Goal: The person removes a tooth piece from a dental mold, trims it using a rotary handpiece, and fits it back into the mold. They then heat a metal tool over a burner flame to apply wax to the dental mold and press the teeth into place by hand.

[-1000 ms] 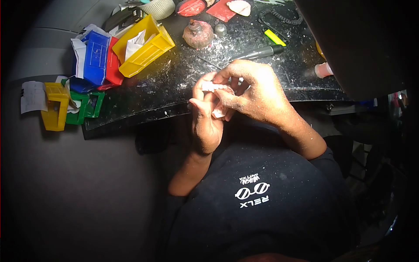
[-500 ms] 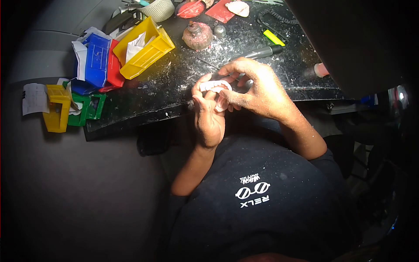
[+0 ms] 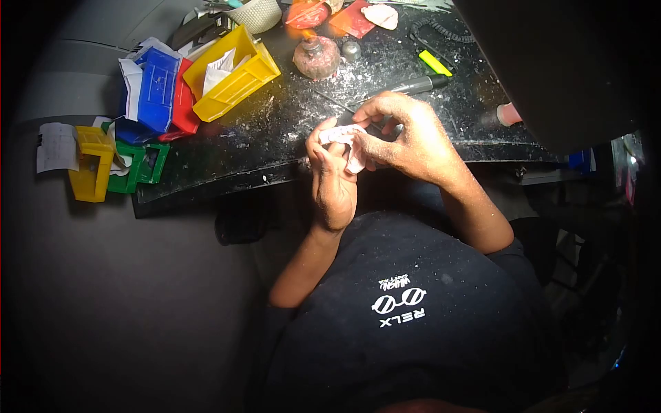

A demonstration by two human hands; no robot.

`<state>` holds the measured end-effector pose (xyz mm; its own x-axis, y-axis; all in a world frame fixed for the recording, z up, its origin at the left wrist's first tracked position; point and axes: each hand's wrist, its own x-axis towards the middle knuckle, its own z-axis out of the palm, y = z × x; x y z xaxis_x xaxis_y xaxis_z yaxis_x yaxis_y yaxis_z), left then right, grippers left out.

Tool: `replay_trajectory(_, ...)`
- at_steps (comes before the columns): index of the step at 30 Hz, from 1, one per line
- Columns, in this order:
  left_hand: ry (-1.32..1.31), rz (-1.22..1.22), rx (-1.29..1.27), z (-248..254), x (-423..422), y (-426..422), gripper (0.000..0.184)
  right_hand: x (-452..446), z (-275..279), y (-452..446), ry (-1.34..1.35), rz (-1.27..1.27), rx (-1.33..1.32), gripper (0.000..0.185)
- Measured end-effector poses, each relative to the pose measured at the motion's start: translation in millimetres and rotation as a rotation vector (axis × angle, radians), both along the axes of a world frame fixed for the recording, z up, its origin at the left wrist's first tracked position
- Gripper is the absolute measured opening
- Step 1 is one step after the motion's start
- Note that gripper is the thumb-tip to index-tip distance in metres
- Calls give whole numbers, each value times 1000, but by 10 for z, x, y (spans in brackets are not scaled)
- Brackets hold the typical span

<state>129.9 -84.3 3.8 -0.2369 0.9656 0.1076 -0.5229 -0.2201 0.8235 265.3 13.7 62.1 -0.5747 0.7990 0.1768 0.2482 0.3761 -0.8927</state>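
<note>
A whitish, horseshoe-shaped dental cast (image 3: 337, 133) is held up just over the bench's front edge. My left hand (image 3: 334, 189) grips it from the left and below, with fingers wrapped round its outer side. From the right, my right hand (image 3: 413, 141) closes on the same cast, its thumb pressed to the near part. A paler, pinkish piece (image 3: 356, 160) hangs below the arch between my hands; whether it belongs to the cast I cannot tell. Beyond my fingertips a thin dark rod (image 3: 332, 99) slants across the bench, its near end by my right fingers.
A spirit burner (image 3: 317, 58) burns with an orange flame, beside a small metal cap (image 3: 351, 49). Behind are red wax sheets (image 3: 354, 19). A dark pen-like tool (image 3: 416, 85) and a yellow highlighter (image 3: 435, 63) lie right. Coloured bins (image 3: 234, 76) stand left; a dark panel (image 3: 551, 69) overhangs the right.
The view has shifted slightly, moving the bench items a little right. A flame now shows on the burner. Both hands stay on the cast, and my right thumb has shifted slightly on it.
</note>
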Motion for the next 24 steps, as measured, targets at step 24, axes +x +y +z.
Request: replay_trajectory(24,-28,-258,72,303,234,-280,94,526,131,-287,83,40,-204,24)
